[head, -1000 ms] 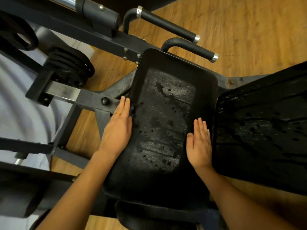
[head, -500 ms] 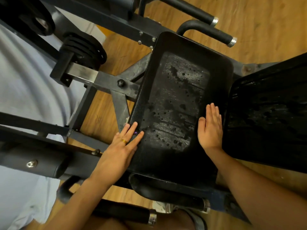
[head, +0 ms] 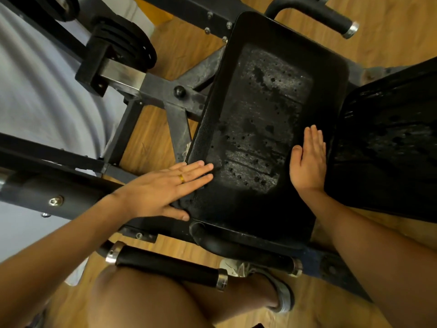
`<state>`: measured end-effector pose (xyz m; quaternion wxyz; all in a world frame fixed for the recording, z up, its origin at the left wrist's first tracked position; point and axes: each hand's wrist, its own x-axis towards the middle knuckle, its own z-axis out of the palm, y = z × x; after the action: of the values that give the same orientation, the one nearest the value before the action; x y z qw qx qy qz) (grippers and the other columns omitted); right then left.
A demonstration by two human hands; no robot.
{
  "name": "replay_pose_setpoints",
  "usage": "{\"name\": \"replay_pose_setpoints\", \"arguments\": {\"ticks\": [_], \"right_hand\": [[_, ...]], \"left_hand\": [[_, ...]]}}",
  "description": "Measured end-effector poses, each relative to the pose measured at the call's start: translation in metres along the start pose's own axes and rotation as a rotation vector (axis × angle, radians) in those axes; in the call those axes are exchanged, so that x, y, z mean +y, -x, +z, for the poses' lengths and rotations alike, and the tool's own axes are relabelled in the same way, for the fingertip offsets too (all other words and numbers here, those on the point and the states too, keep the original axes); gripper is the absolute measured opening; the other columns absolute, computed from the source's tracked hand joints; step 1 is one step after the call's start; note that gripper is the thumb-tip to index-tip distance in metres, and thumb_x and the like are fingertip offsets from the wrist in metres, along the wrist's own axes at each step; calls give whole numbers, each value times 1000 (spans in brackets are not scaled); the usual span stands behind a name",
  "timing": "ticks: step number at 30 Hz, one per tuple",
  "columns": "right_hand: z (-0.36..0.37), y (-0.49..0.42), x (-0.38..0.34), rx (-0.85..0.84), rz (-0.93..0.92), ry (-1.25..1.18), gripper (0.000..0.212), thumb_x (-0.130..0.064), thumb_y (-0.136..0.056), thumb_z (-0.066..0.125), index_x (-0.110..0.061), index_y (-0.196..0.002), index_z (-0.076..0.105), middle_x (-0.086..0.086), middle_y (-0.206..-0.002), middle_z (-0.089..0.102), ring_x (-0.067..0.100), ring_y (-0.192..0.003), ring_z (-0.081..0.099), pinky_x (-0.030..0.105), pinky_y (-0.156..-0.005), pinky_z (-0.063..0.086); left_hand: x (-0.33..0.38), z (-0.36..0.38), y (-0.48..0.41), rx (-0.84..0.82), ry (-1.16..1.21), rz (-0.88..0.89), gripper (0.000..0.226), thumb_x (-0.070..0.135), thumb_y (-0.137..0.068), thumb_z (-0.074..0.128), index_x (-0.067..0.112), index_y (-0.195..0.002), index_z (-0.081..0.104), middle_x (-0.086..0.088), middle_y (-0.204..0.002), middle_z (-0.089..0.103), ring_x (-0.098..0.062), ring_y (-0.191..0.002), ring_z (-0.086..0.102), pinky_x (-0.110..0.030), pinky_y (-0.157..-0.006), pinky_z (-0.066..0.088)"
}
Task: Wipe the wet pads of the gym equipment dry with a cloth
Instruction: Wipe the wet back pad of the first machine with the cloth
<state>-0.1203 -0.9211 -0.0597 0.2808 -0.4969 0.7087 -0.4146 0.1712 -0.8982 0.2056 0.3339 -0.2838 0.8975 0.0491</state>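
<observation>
A black seat pad (head: 257, 129) of a gym machine lies below me, its middle patchy with water drops and damp streaks. My left hand (head: 165, 185) lies flat with straight fingers on the pad's near left edge; a gold ring is on one finger. My right hand (head: 308, 159) rests flat, fingers together, on the pad's right side. To the right stands a second black pad (head: 387, 143), also wet and glistening. No cloth is in view.
Black steel frame bars (head: 163, 91) and stacked weight plates (head: 123, 43) sit to the left. Padded handles with chrome ends lie at the top right (head: 331, 17) and near my knee (head: 165, 266). The floor (head: 390, 27) is wood. My knee and shoe show below.
My left hand slid down the pad's left edge toward me and turned its fingers across the edge. My right hand stayed on the right side. The camera moved back, showing my knee.
</observation>
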Motion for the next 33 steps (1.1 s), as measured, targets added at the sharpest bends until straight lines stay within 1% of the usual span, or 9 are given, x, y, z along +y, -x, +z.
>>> {"name": "replay_pose_setpoints", "arguments": {"ticks": [3,5,8,11,17,21,25,29,33], "right_hand": [[0,0,0,6,-3,-7,60,-28,-103,27,-5,-158,27,10,-167,19,22,-156,11,38,-127,4],[0,0,0,6,-3,-8,60,-28,-103,27,-5,-158,27,10,-167,19,22,-156,10,38,-127,4],[-1,0,0,3,-1,-18,60,-29,-103,27,-6,-158,26,9,-167,18,21,-156,9,38,-128,4],[-1,1,0,2,-3,-18,59,-28,-103,27,-6,-158,25,8,-168,17,20,-156,9,38,-128,4],[0,1,0,9,-2,-13,59,-27,-103,28,-6,-158,26,9,-167,18,21,-156,10,39,-128,5],[1,0,2,25,-15,-17,59,-26,-103,28,-5,-157,28,10,-167,21,22,-155,12,39,-127,6],[2,1,2,24,-22,-22,58,-27,-103,28,-5,-157,28,10,-167,20,22,-155,12,39,-127,5],[1,1,1,23,-11,-20,58,-26,-103,28,-5,-157,28,10,-167,20,22,-156,11,39,-127,5],[0,1,0,15,-6,-19,58,-26,-104,29,-5,-158,28,10,-167,20,22,-156,11,38,-127,4]], "left_hand": [[0,4,-8,73,-38,27,77,48,-103,44,14,-162,8,-4,-171,-1,-16,-157,-2,-38,-127,8],[1,10,-11,119,-46,34,69,38,-103,39,13,-161,12,-7,-170,8,-18,-157,5,-38,-125,13],[8,13,-18,126,-117,86,71,26,-99,47,13,-160,14,-8,-169,12,-18,-156,11,-37,-126,16],[22,5,-38,91,-195,184,74,22,-92,57,11,-159,26,-8,-167,18,-18,-153,18,-36,-122,15],[56,7,-91,49,-169,267,66,18,-100,49,11,-160,22,-8,-168,14,-19,-154,14,-32,-123,6],[86,16,-133,17,-176,327,60,17,-104,38,10,-160,19,-10,-168,12,-22,-155,14,-36,-126,12],[111,27,-152,-11,-234,269,56,15,-108,29,10,-161,14,-11,-169,5,-24,-156,8,-39,-127,13],[111,19,-132,-29,-198,191,56,12,-107,32,9,-161,15,-11,-169,4,-24,-156,5,-40,-127,11],[92,15,-87,150,-98,93,54,13,-100,35,8,-154,39,-11,-163,29,-23,-152,26,-40,-123,27]]}}
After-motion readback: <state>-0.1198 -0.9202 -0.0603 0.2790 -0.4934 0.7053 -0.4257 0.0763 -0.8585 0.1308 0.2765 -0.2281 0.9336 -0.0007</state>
